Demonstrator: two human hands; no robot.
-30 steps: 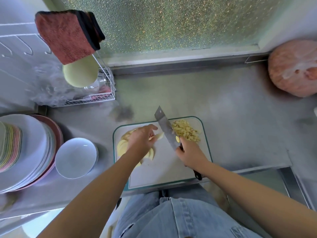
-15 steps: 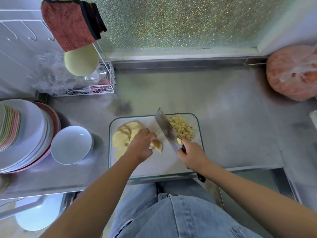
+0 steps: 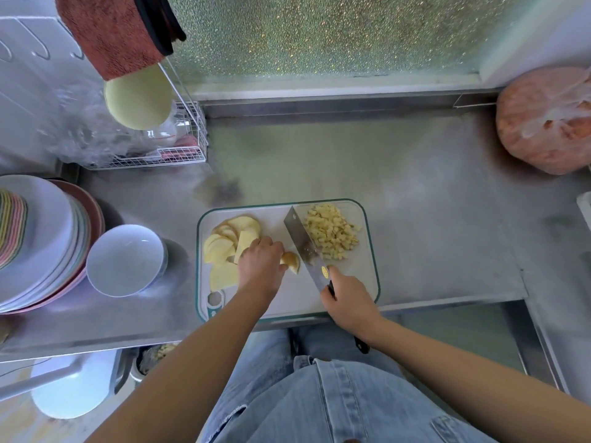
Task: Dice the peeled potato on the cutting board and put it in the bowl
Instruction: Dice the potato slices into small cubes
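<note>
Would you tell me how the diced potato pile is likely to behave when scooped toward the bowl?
The diced potato pile is many small loose cubes, so it will probably scatter rather than lift as one. It lies close to the cutting board's far right rim, so some could tumble onto the counter.

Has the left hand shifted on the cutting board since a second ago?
Yes. Against the cutting board, the left hand has drawn back toward its near edge, uncovering the potato slices it lay over, and now holds a small piece beside the knife.

Potato slices [image 3: 224, 247], dice [image 3: 332, 233] on cutting board [image 3: 367, 276]
</note>
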